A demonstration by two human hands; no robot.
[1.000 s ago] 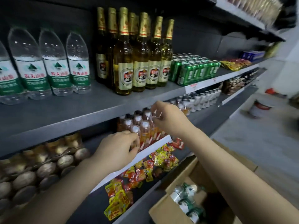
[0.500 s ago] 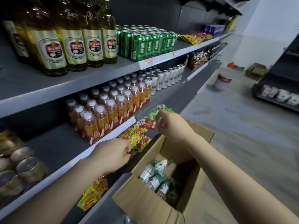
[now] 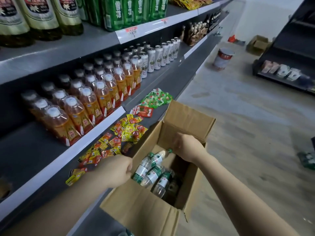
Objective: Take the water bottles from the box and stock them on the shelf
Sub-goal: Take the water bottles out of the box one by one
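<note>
An open cardboard box [image 3: 187, 123] stands on the floor against the lowest shelf [image 3: 185, 74]. Several clear water bottles [image 3: 153, 174] with green and white labels lie inside it. The top bottle [image 3: 159, 157] is tilted, its green cap up toward my right hand [image 3: 188, 147]. That hand reaches down into the box, fingers curled round the bottle's cap end. My left hand [image 3: 117, 169] hovers at the box's left wall, fingers curled, with nothing in it.
Snack packets [image 3: 119, 135] lie scattered on the lowest shelf beside the box. Orange drink bottles [image 3: 88, 103] and white cans [image 3: 158, 57] fill the shelf above; beer bottles and green cans [image 3: 126, 11] stand higher. A bucket [image 3: 223, 58] and another shelf unit [image 3: 286, 65] stand across the aisle.
My view dropped from the upper shelves to the box. Both hands came down from the shelf edge; the right one went into the box onto the top bottle.
</note>
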